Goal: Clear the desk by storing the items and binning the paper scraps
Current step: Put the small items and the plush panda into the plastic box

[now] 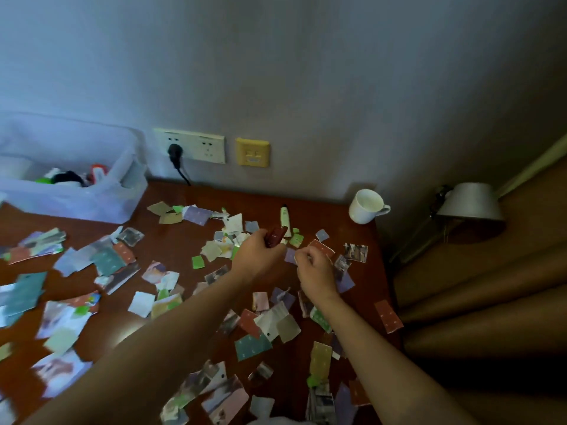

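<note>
Dark-red object (275, 236) gripped in left hand (256, 253) above scraps (264, 317).

A grey wall (306, 72) carries a white socket panel (190, 145) and yellow plate (252, 152); a lamp (469, 202) stands right.

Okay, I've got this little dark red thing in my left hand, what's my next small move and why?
Probably carry the dark red item in your left hand over to the clear storage bin at the desk's back left. It already holds other items, while the tube and paper scraps still wait.
</note>
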